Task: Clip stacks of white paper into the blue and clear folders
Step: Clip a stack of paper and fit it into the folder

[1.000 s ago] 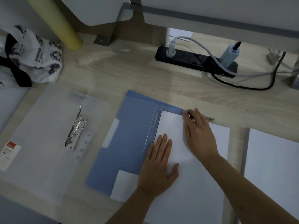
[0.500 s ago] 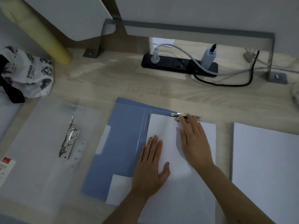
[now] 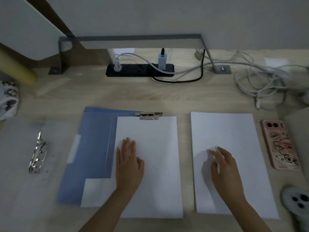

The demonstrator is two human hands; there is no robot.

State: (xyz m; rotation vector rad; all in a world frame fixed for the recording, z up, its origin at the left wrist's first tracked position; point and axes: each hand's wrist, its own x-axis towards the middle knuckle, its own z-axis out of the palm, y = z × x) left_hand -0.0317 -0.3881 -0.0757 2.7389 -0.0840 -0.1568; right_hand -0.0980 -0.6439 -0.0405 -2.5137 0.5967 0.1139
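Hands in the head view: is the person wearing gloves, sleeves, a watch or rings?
No gloves or sleeves: both forearms are bare to the frame edge, with no watch or bracelet showing. The left hand has dark-painted nails. The right hand is too blurred to tell nails or rings.
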